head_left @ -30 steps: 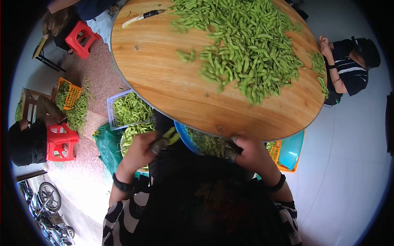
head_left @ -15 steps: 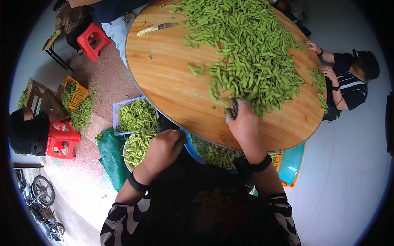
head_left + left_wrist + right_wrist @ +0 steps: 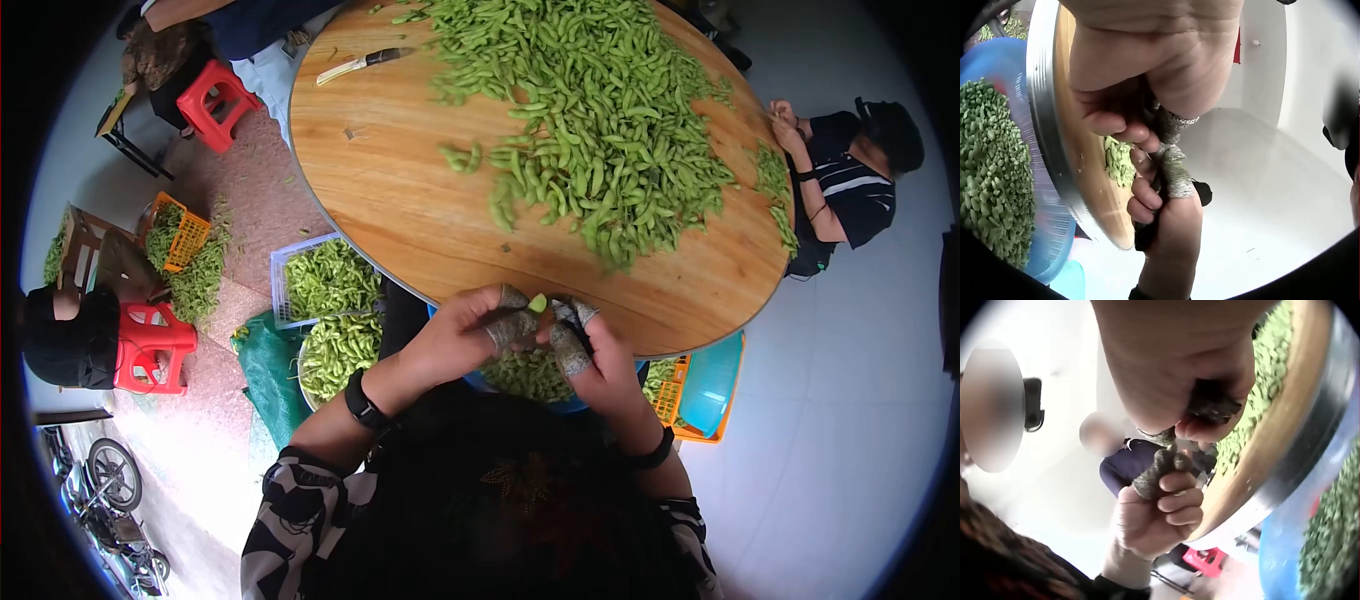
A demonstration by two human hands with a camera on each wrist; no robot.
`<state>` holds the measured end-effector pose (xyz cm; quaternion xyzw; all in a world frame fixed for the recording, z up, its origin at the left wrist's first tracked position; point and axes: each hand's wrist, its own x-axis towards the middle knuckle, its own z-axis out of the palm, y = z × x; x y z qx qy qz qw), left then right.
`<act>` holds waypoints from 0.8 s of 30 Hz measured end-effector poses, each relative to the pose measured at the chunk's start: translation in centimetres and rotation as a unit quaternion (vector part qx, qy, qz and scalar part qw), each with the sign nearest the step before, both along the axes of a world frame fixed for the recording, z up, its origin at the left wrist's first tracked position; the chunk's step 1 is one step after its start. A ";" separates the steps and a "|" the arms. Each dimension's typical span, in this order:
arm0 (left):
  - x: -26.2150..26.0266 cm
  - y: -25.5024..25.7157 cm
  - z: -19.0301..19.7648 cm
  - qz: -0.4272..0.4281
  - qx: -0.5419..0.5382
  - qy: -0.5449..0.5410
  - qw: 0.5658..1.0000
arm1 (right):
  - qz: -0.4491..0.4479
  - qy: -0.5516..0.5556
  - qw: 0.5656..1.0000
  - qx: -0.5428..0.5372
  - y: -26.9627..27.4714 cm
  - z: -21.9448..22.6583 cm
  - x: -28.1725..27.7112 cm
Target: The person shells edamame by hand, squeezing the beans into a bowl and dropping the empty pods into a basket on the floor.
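Note:
In the head view, both hands meet over the near table edge. The left hand [image 3: 455,335], with wrapped thumb and finger, pinches a small green pod [image 3: 538,302]. The right hand [image 3: 605,365], also wrapped at thumb and finger, has its fingertips against or beside the pod; exact contact is hidden. In the right wrist view, the right hand [image 3: 1191,375] curls its fingers round a dark object [image 3: 1210,403] that cannot be identified, close to the left hand [image 3: 1163,512]. Beyond the hands, a heap of pods [image 3: 610,130] covers much of the wooden table [image 3: 390,190].
A blue basin [image 3: 1054,212] holding small green beans [image 3: 991,175] stands below the table edge. Pods fill a pale basket [image 3: 330,280] and a bowl [image 3: 340,355] at left. A knife [image 3: 365,64] lies on the table's far left. Another person [image 3: 850,180] is at right.
My right hand has drawn back from the near edge of the pod heap to the table's near edge. The left hand has moved up and right to meet it, a pod now showing between them.

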<state>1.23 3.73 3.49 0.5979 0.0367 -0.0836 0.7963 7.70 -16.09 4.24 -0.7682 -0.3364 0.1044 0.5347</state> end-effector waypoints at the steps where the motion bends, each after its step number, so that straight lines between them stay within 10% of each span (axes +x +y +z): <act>1: -0.1 -0.1 0.1 0.002 -0.007 -0.025 1.000 | 0.022 0.048 0.999 -0.010 0.1 0.8 -0.3; 15: -0.1 -0.5 -0.9 0.042 0.028 -0.019 0.999 | 0.072 0.118 0.990 -0.017 -0.1 0.4 0.0; 18: -0.1 -0.3 -0.9 0.046 0.151 -0.097 0.983 | 0.065 0.166 0.984 -0.014 0.3 0.2 0.3; 20: -0.2 0.1 -0.6 0.038 0.431 -0.222 0.874 | 0.072 0.282 0.956 -0.028 0.5 0.1 0.7; 24: -0.2 0.1 -1.3 0.058 0.195 -0.187 0.961 | 0.083 0.465 0.880 0.046 0.5 0.6 1.0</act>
